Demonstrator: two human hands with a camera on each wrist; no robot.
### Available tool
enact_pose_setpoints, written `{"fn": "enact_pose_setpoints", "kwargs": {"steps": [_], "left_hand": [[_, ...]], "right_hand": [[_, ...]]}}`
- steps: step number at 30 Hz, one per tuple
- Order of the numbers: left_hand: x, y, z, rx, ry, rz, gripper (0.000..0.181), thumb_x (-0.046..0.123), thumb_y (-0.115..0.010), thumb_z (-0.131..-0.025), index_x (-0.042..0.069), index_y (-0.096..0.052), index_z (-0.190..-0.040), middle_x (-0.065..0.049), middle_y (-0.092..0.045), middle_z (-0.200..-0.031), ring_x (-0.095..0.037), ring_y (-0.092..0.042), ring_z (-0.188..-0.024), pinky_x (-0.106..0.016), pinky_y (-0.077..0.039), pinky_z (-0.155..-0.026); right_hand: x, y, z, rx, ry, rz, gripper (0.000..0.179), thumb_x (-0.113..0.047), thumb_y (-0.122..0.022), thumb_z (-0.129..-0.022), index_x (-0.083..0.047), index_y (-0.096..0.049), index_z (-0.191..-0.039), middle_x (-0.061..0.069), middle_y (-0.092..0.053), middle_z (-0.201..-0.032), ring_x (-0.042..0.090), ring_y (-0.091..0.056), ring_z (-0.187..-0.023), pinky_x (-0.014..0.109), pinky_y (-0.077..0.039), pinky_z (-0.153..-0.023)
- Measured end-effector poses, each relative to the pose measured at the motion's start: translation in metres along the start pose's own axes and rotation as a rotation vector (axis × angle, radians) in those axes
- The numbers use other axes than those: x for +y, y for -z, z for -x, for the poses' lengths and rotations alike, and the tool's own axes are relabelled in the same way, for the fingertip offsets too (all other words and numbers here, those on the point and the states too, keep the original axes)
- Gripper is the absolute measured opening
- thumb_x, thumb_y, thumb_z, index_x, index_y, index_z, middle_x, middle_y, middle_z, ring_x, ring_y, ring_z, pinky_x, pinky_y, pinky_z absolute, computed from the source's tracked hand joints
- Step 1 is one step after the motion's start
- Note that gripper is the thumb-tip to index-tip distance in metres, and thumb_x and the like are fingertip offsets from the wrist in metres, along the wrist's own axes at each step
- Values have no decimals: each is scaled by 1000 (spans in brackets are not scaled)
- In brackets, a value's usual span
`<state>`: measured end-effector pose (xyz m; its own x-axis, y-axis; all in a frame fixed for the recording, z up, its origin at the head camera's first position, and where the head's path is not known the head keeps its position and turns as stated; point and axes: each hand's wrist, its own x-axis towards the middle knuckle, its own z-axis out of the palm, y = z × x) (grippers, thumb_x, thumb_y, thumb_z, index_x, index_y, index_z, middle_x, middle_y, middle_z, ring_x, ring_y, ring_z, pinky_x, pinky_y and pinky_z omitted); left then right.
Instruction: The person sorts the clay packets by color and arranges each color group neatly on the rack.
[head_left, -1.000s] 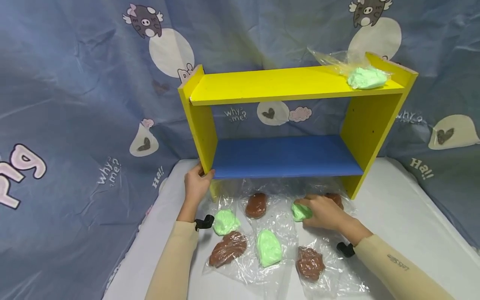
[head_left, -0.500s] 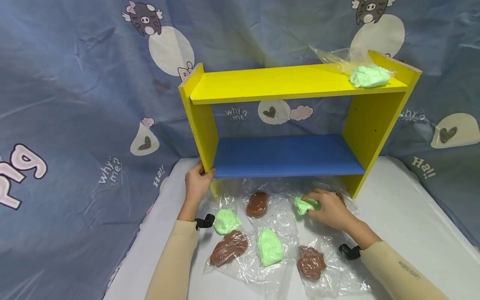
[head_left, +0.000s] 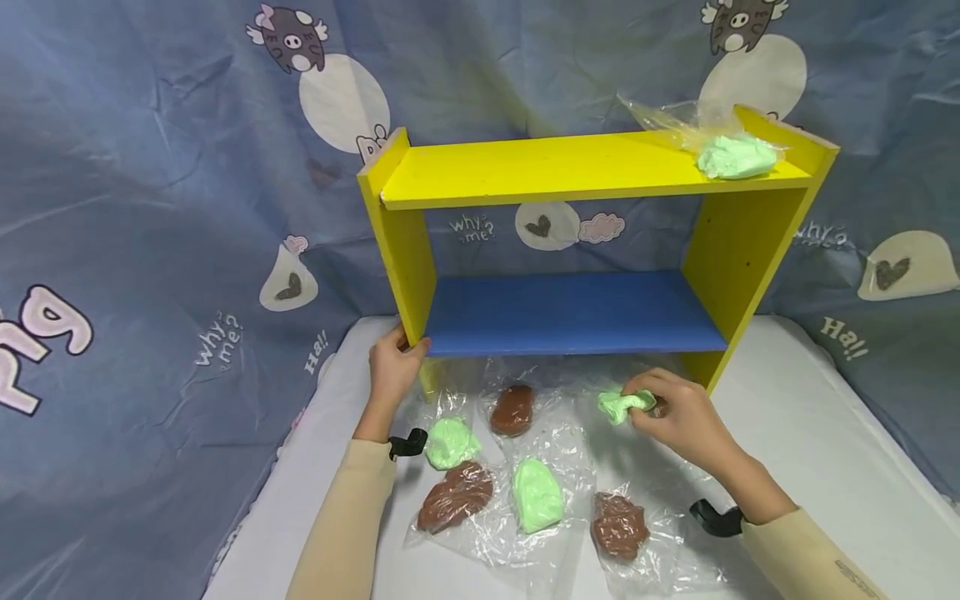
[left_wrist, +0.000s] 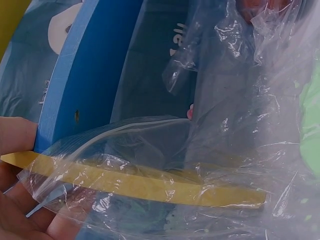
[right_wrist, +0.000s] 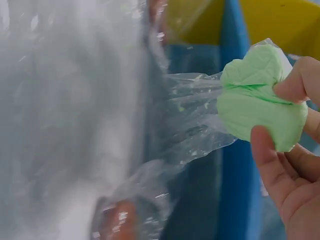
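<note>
My right hand [head_left: 684, 421] pinches a light green clay lump [head_left: 617, 407] in a clear plastic bag, in front of the lower blue shelf. In the right wrist view, thumb and fingers dent the green lump [right_wrist: 260, 112], and its bag trails to the left. My left hand [head_left: 393, 371] grips the left side panel of the yellow and blue shelf unit [head_left: 408, 258] beside the blue board. In the left wrist view, its fingers wrap the yellow panel edge [left_wrist: 150, 186], partly behind clear plastic. Behind my right hand, a bagged brown lump [head_left: 660, 407] is mostly hidden.
Bagged brown lumps [head_left: 513, 410] and green lumps [head_left: 537, 497] lie on the white table [head_left: 300, 508] before the unit. Another green lump [head_left: 737, 157] in its bag sits at the top board's right end. A blue patterned cloth [head_left: 187, 208] hangs behind.
My right hand has lifted the green lump off the table and drawn it slightly right and up, its bag trailing. The left hand has stayed on the side panel.
</note>
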<state>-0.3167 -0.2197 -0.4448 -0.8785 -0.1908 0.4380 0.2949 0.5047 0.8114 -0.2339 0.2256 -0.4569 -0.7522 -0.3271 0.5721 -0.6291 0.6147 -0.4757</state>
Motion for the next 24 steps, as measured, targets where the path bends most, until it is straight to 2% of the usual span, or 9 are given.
{"fn": "enact_pose_setpoints", "kwargs": {"steps": [5, 7, 13, 18, 22, 24], "left_hand": [[1, 0, 1, -6, 5, 0, 38, 18, -76, -90, 9, -70, -126, -15, -71, -117, -29, -68, -110, -44, -56, -89], [1, 0, 2, -7, 6, 4, 38, 18, -76, -90, 9, -70, -127, -14, -71, -118, -29, -68, -110, -44, -56, -89], [1, 0, 3, 0, 0, 9, 38, 18, -76, -90, 10, -70, -127, -14, -71, -117, -29, -68, -109, -44, -57, -89], [0, 0, 2, -2, -1, 6, 39, 19, -76, -91, 10, -69, -128, -14, -71, -118, -29, -68, -110, -43, -57, -88], [0, 2, 2, -9, 3, 3, 41, 19, -76, -91, 10, -69, -130, -14, -71, -119, -29, -68, -110, -43, -57, -88], [0, 2, 1, -10, 3, 6, 41, 18, -76, -91, 9, -68, -130, -15, -71, -119, -29, -68, -110, -44, -57, -88]], "right_hand": [[-25, 22, -3, 43, 60, -58, 35, 0, -80, -79, -27, -72, -100, -13, -64, -105, 5, -64, -80, 21, -56, -65], [-37, 32, -6, 63, 109, -83, 37, 3, -81, -78, -25, -73, -101, -11, -65, -106, 5, -65, -83, 19, -56, -66], [-80, 65, -16, 156, 289, -92, 43, 8, -84, -70, -14, -76, -106, 2, -70, -106, 4, -61, -78, 12, -49, -64], [-121, 97, -20, 231, 353, -117, 25, -11, -83, -84, -2, -77, -106, 12, -71, -105, 10, -64, -93, 11, -48, -74], [-147, 117, -27, 335, 430, -190, 36, -24, -79, -89, 10, -75, -100, 21, -70, -103, 15, -65, -97, 12, -49, -80], [-155, 125, -32, 396, 462, -229, 39, -23, -82, -86, 14, -74, -97, 25, -70, -101, 17, -65, -96, 10, -45, -72]]}}
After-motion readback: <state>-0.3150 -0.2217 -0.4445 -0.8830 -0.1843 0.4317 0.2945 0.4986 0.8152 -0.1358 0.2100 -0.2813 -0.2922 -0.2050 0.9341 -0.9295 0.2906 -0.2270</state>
